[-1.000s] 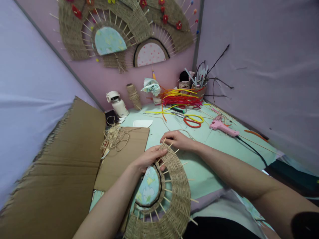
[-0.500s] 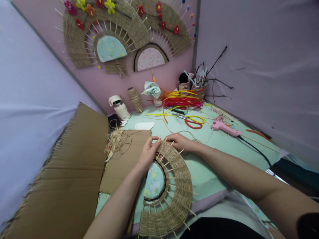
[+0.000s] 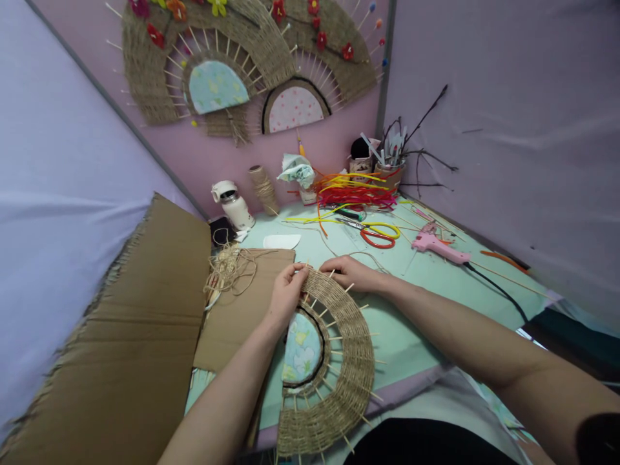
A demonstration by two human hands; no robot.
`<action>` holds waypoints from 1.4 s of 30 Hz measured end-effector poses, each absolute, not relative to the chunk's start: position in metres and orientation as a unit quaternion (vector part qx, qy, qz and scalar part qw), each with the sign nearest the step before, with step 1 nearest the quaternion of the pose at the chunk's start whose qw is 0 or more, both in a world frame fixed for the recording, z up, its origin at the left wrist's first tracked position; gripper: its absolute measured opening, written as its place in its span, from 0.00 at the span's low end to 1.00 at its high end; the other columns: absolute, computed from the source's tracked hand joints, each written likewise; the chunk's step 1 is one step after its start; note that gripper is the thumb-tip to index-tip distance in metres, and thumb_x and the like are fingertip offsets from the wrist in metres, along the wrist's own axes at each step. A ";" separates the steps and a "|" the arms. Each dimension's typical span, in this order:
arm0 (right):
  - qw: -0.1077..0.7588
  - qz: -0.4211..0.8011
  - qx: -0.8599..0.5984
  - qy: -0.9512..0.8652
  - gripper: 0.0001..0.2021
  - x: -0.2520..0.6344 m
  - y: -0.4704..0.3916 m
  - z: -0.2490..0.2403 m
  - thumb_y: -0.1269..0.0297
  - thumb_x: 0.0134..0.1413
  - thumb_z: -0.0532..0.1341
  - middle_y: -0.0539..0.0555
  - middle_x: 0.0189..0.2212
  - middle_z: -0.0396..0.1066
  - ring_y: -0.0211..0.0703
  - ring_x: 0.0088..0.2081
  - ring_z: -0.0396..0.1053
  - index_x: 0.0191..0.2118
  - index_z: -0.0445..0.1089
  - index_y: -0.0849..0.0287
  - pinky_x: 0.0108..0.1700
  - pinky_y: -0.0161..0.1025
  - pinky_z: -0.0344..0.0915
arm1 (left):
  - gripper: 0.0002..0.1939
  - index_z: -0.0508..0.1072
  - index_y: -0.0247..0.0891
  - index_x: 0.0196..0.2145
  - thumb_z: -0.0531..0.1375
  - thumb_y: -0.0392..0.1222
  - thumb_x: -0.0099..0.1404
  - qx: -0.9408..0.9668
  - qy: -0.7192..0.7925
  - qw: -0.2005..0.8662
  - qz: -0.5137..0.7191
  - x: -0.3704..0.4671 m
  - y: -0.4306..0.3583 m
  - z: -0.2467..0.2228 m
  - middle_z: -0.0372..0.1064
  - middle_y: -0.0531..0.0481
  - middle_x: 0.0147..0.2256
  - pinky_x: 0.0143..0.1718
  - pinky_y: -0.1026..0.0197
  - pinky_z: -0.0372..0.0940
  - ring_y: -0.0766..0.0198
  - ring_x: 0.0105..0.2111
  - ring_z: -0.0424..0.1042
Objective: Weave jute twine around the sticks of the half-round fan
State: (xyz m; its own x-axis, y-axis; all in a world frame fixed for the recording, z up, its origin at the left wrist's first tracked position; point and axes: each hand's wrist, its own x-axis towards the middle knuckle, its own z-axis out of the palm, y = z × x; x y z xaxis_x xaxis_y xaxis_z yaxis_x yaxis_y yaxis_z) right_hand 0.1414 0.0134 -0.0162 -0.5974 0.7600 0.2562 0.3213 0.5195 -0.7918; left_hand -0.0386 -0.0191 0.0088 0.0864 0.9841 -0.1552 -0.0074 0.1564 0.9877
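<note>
A half-ring woven twine fan, with thin wooden sticks poking out of its rim, stands tilted at the table's front edge. A half-round pad of blue floral cloth with a dark border sits at its centre. My left hand pinches the fan's upper end between thumb and fingers. Close by, at the outer edge of the same end, my right hand has its fingers bent together. Their tips are partly behind the weave, so what they grip is hidden. A loose strand of twine lies just beyond my right hand.
Behind my hands lie scissors, red and yellow fuzzy stems and a pink glue gun. A twine spool and a white bottle stand at the back. Cardboard and tangled twine are on the left.
The fan has shifted slightly, its lower end moving a little right and up. Both hands stay at its upper end, and the camera view has moved slightly.
</note>
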 end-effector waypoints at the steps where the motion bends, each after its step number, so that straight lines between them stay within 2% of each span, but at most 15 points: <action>1: 0.305 0.358 -0.329 -0.819 0.12 0.141 0.013 -0.017 0.66 0.56 0.53 0.52 0.28 0.73 0.38 0.31 0.67 0.34 0.74 0.64 0.35 0.32 0.61 | 0.16 0.71 0.35 0.31 0.64 0.51 0.51 0.478 0.515 0.554 0.446 -0.039 -0.019 0.009 0.66 0.56 0.21 0.18 0.68 0.56 0.72 0.17 0.61; 6: 0.307 0.346 -0.320 -0.827 0.12 0.140 0.012 -0.018 0.68 0.56 0.54 0.54 0.29 0.74 0.39 0.31 0.69 0.34 0.74 0.64 0.35 0.33 0.62 | 0.18 0.71 0.34 0.30 0.65 0.53 0.52 0.494 0.514 0.534 0.455 -0.042 -0.016 0.005 0.57 0.60 0.14 0.17 0.69 0.47 0.74 0.14 0.52; 8: 0.299 0.338 -0.318 -0.834 0.12 0.140 0.012 -0.018 0.68 0.56 0.54 0.55 0.31 0.75 0.39 0.32 0.69 0.35 0.75 0.64 0.37 0.34 0.62 | 0.19 0.71 0.34 0.32 0.64 0.54 0.53 0.509 0.502 0.535 0.450 -0.044 -0.015 0.002 0.57 0.59 0.14 0.17 0.69 0.46 0.75 0.14 0.51; 14: 0.258 0.311 -0.331 -0.853 0.12 0.141 0.017 -0.025 0.67 0.57 0.54 0.55 0.31 0.75 0.39 0.32 0.68 0.36 0.76 0.64 0.36 0.34 0.61 | 0.20 0.68 0.36 0.31 0.58 0.58 0.57 0.508 0.514 0.580 0.376 -0.048 -0.014 0.001 0.61 0.57 0.22 0.20 0.70 0.52 0.74 0.19 0.59; 19: 0.235 0.298 -0.348 -0.857 0.12 0.143 0.018 -0.029 0.68 0.56 0.55 0.54 0.30 0.75 0.37 0.30 0.66 0.35 0.76 0.62 0.34 0.32 0.59 | 0.21 0.66 0.37 0.33 0.67 0.52 0.49 0.571 0.490 0.618 0.228 -0.054 -0.017 0.004 0.63 0.58 0.22 0.20 0.69 0.55 0.72 0.20 0.63; 23: 0.244 0.313 -0.348 -0.850 0.12 0.144 0.018 -0.025 0.71 0.53 0.53 0.52 0.27 0.73 0.37 0.29 0.65 0.33 0.75 0.63 0.33 0.32 0.57 | 0.20 0.66 0.36 0.34 0.66 0.51 0.49 0.549 0.482 0.598 0.330 -0.050 -0.016 0.001 0.62 0.59 0.21 0.19 0.70 0.54 0.74 0.17 0.60; 27: 0.266 0.335 -0.336 -0.839 0.13 0.145 0.018 -0.022 0.74 0.51 0.51 0.49 0.24 0.70 0.35 0.27 0.62 0.30 0.73 0.64 0.31 0.31 0.56 | 0.22 0.66 0.38 0.38 0.66 0.52 0.50 0.497 0.500 0.571 0.421 -0.043 -0.015 -0.001 0.63 0.60 0.21 0.17 0.71 0.52 0.75 0.15 0.58; 30: 0.273 0.346 -0.327 -0.836 0.12 0.145 0.018 -0.021 0.74 0.50 0.51 0.49 0.23 0.69 0.35 0.27 0.61 0.30 0.73 0.64 0.31 0.31 0.56 | 0.21 0.67 0.38 0.39 0.64 0.53 0.53 0.475 0.525 0.558 0.432 -0.040 -0.015 0.002 0.62 0.59 0.21 0.14 0.72 0.50 0.77 0.13 0.56; 37: 0.286 0.366 -0.322 -0.825 0.14 0.144 0.016 -0.022 0.73 0.52 0.51 0.52 0.29 0.74 0.37 0.31 0.66 0.35 0.75 0.64 0.35 0.32 0.60 | 0.15 0.69 0.37 0.30 0.61 0.53 0.56 0.471 0.561 0.530 0.428 -0.042 -0.014 0.003 0.60 0.59 0.20 0.13 0.72 0.51 0.76 0.13 0.54; 42: 0.344 0.383 -0.360 -0.778 0.12 0.145 0.017 -0.017 0.64 0.55 0.55 0.53 0.31 0.74 0.39 0.33 0.67 0.34 0.74 0.63 0.37 0.34 0.61 | 0.12 0.69 0.37 0.29 0.61 0.49 0.56 0.485 0.568 0.509 0.429 -0.043 -0.014 0.003 0.60 0.59 0.19 0.13 0.72 0.51 0.76 0.13 0.54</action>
State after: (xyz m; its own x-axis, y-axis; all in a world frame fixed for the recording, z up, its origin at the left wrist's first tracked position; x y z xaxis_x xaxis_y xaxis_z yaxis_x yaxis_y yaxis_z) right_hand 0.1453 0.0174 -0.0175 -0.5042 0.8240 0.2586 0.2976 0.4469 -0.8436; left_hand -0.0432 -0.0137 0.0032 -0.0129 0.9868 -0.1613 0.1131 0.1617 0.9803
